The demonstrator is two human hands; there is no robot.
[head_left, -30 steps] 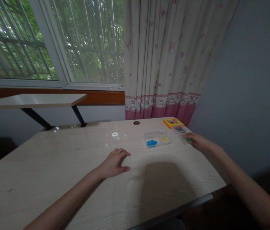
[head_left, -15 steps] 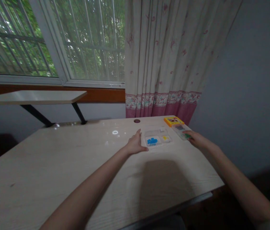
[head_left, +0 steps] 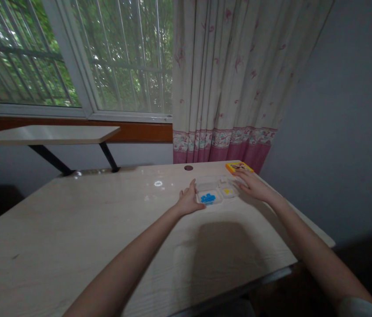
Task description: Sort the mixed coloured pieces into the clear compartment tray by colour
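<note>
A clear plastic compartment tray [head_left: 219, 200] lies on the table, with blue pieces [head_left: 208, 198] in its front left compartment and yellow pieces [head_left: 228, 191] in the front right one. My left hand [head_left: 187, 201] rests at the tray's left side, thumb and fingers spread along its edge. On the other side, my right hand [head_left: 254, 186] is open, fingers stretched toward the tray's right edge; whether they touch it I cannot tell. Beyond those fingers lies a yellow-orange flat box [head_left: 239, 167] with a picture on top. The clear container with green contents is hidden.
The pale wooden table [head_left: 113, 229] has a round hole [head_left: 188, 167] near its back edge. A raised shelf [head_left: 74, 134] on dark legs stands at the back left. Behind the table hang a patterned curtain [head_left: 225, 88] and a barred window.
My right hand has moved left from the clear container with green contents to the tray's right side, and its fingers have spread. My left hand stays by the tray, which sits slightly further left.
</note>
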